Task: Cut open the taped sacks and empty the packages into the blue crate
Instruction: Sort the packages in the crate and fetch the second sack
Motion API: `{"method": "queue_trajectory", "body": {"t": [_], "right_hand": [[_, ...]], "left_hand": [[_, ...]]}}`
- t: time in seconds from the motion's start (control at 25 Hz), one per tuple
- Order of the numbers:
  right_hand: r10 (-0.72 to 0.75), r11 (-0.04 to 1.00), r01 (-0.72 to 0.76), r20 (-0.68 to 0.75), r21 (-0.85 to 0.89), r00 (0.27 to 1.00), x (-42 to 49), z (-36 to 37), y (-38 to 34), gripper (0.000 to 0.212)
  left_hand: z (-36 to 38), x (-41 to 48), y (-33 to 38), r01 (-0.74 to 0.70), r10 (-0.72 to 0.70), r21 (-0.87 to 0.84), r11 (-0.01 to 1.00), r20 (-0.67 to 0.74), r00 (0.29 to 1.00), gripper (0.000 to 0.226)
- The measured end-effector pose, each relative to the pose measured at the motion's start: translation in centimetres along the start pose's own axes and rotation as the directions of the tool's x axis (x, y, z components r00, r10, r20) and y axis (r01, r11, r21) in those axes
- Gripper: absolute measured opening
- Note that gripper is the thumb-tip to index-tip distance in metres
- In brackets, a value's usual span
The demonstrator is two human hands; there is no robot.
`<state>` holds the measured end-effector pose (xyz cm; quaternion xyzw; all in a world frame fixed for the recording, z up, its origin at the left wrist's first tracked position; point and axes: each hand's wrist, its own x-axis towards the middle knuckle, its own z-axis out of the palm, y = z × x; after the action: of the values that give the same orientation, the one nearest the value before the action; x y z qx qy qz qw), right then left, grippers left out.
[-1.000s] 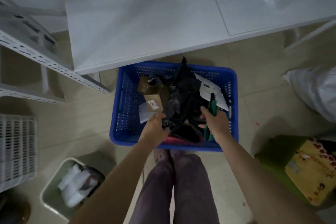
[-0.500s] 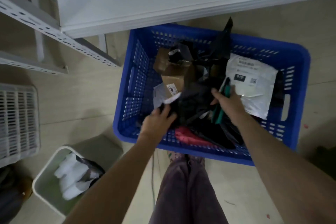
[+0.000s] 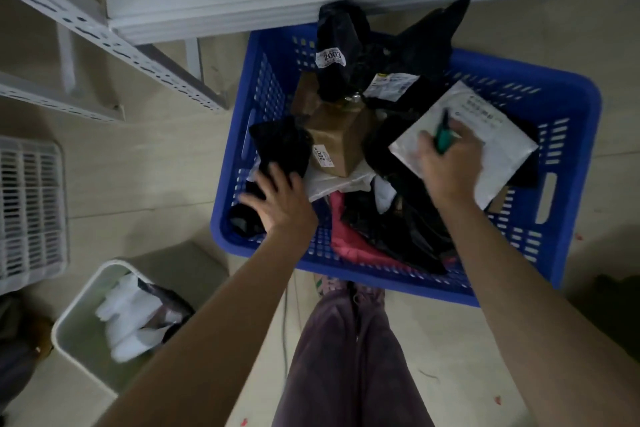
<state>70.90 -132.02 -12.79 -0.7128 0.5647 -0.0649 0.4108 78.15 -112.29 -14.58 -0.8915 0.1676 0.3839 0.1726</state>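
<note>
The blue crate [image 3: 575,107] stands on the floor in front of my legs, full of packages. Inside lie black bags, a brown cardboard box [image 3: 341,139] with a white label, a red package [image 3: 349,239] and a white mailer [image 3: 502,152]. My left hand [image 3: 280,201] presses on a black bag [image 3: 280,146] at the crate's left wall, fingers spread on it. My right hand [image 3: 450,163] rests on the white mailer and is shut on a green-handled cutter [image 3: 442,135], whose tip points away from me.
A white table edge [image 3: 277,15] overhangs the crate's far side. White slotted shelf rails [image 3: 104,45] run at the upper left. A white bin [image 3: 83,333] with white and black wrappers stands at the lower left, a white slatted crate [image 3: 31,208] at the far left.
My view has closed in on the crate. My left hand slid left onto the black bag by the crate wall. My right hand moved right onto the white mailer, still gripping the cutter.
</note>
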Motion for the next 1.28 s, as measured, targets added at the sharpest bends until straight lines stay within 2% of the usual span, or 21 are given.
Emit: {"method": "queue_trajectory", "body": {"t": [0.04,0.08,0.12,0.16,0.2,0.28,0.4,0.44,0.48,0.52,0.6,0.68,0.72,0.8,0.88,0.96,1.04,1.08,1.16,1.24,1.28], "right_hand": [[0.100,0.994,-0.103,-0.076,-0.036,0.992,1.1,-1.3,1.8,0.074],[0.218,0.968,-0.229,-0.114,-0.098,0.969,2.0,-2.6,3.6,0.078],[0.312,0.936,-0.324,-0.104,-0.139,0.945,2.7,-3.3,5.3,0.077],[0.398,0.910,-0.403,-0.065,-0.103,0.915,3.1,-3.9,6.5,0.076],[0.461,0.887,-0.461,-0.039,-0.009,0.887,3.3,-4.4,7.2,0.075],[0.541,0.835,-0.541,0.027,0.102,0.840,3.2,-5.4,8.1,0.051],[0.574,0.819,-0.574,-0.050,0.016,0.818,2.7,-7.0,8.9,0.026],[0.594,0.804,-0.594,-0.080,0.019,0.801,2.2,-7.5,8.9,0.020],[0.643,0.766,-0.641,-0.051,0.052,0.764,1.4,-7.8,8.9,0.022],[0.714,0.694,-0.713,0.029,0.104,0.699,0.6,-7.9,8.7,0.028],[0.753,0.516,-0.823,0.333,0.237,0.568,-0.8,-7.5,9.5,0.034],[0.654,0.395,-0.857,0.554,0.330,0.515,-2.0,-6.2,10.3,0.033],[0.617,0.390,-0.863,0.605,0.322,0.504,-2.4,-5.5,10.5,0.026],[0.590,0.449,-0.848,0.621,0.280,0.517,-2.3,-4.3,10.5,0.014],[0.622,0.527,-0.803,0.518,0.278,0.587,-1.3,-3.7,10.5,0.021],[0.657,0.679,-0.706,0.260,0.202,0.707,0.0,-4.5,11.4,0.040],[0.585,0.806,-0.586,-0.038,-0.077,0.810,0.6,-6.5,13.0,0.049],[0.539,0.801,-0.552,-0.122,-0.231,0.834,0.7,-7.7,13.9,0.048],[0.501,0.751,-0.511,-0.143,-0.419,0.854,0.3,-9.5,15.4,0.044],[0.485,0.721,-0.496,-0.159,-0.483,0.860,-0.6,-10.0,15.6,0.045],[0.431,0.726,-0.482,-0.223,-0.490,0.875,-1.3,-9.9,15.1,0.047]], "left_hand": [[1.0,0.3,0.1,0.115,-0.099,-0.126,0.985,0.129,0.987,0.069],[2.2,0.9,-0.1,0.191,-0.127,-0.244,0.951,0.255,0.959,0.069],[3.0,1.4,-0.5,0.209,-0.082,-0.336,0.918,0.356,0.931,0.067],[3.6,1.7,-0.9,0.180,-0.012,-0.402,0.898,0.388,0.922,0.063],[3.9,2.0,-1.2,0.132,0.050,-0.473,0.871,0.354,0.934,0.056],[3.5,2.3,-1.4,0.050,0.087,-0.599,0.799,0.199,0.976,0.044],[2.1,1.5,0.5,-0.138,0.129,-0.639,0.757,-0.061,0.990,0.047],[2.0,0.8,1.9,-0.199,0.181,-0.642,0.740,-0.095,0.979,0.051],[2.4,0.1,3.5,-0.233,0.243,-0.628,0.743,-0.072,0.967,0.059],[3.0,-0.7,5.2,-0.230,0.288,-0.599,0.767,0.001,0.958,0.068],[4.8,-1.5,8.1,-0.078,0.234,-0.571,0.817,0.206,0.950,0.085],[6.6,-1.0,9.1,0.088,0.117,-0.606,0.791,0.290,0.950,0.091],[7.1,-0.3,9.1,0.093,0.109,-0.632,0.769,0.274,0.956,0.091],[7.7,1.4,8.0,0.014,0.161,-0.677,0.736,0.195,0.967,0.089],[7.1,2.9,5.7,-0.052,0.150,-0.665,0.745,0.091,0.984,0.085],[5.9,4.5,2.5,-0.037,0.071,-0.653,0.756,0.025,0.997,0.080],[4.4,5.6,-0.7,0.013,-0.009,-0.576,0.817,0.009,1.000,0.074],[3.7,5.7,-1.6,0.039,-0.041,-0.506,0.862,0.008,0.999,0.071],[3.1,4.7,-1.5,0.047,-0.074,-0.265,0.963,-0.093,0.993,0.065],[3.7,3.2,0.2,-0.040,0.014,-0.103,0.994,-0.236,0.972,0.062],[4.2,2.4,1.2,-0.110,0.086,-0.075,0.991,-0.276,0.957,0.064]]}}
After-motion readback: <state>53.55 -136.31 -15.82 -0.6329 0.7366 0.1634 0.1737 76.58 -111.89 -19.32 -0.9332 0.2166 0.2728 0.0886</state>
